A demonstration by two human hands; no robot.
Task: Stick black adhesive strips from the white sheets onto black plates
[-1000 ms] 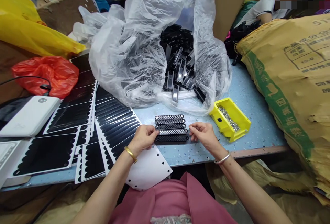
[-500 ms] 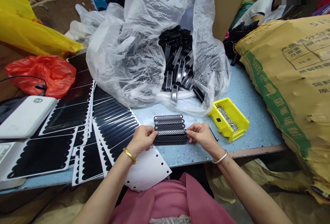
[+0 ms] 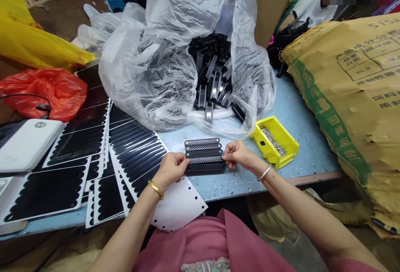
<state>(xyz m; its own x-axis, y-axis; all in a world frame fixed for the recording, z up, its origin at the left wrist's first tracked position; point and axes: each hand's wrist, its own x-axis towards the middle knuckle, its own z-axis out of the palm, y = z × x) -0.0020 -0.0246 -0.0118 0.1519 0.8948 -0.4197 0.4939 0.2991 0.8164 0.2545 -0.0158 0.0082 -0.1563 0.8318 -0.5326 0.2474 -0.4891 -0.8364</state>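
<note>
Black strips [image 3: 204, 153] are now reached from both ends: right hand [image 3: 236, 154] brought in at 3 o'clock, left hand [image 3: 172, 167] kept at 9 o'clock, both pinched, on what cannot be told.

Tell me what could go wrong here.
The open yellow plastic bin holding small silvery metal pieces sits near the right hand; a bump might spill them.
The flat white sheet with black dots overhangs the front edge of the speckled blue tabletop near the left hand; it could get dragged off.
The narrow black latticed strips between the hands could slip askew.
</note>
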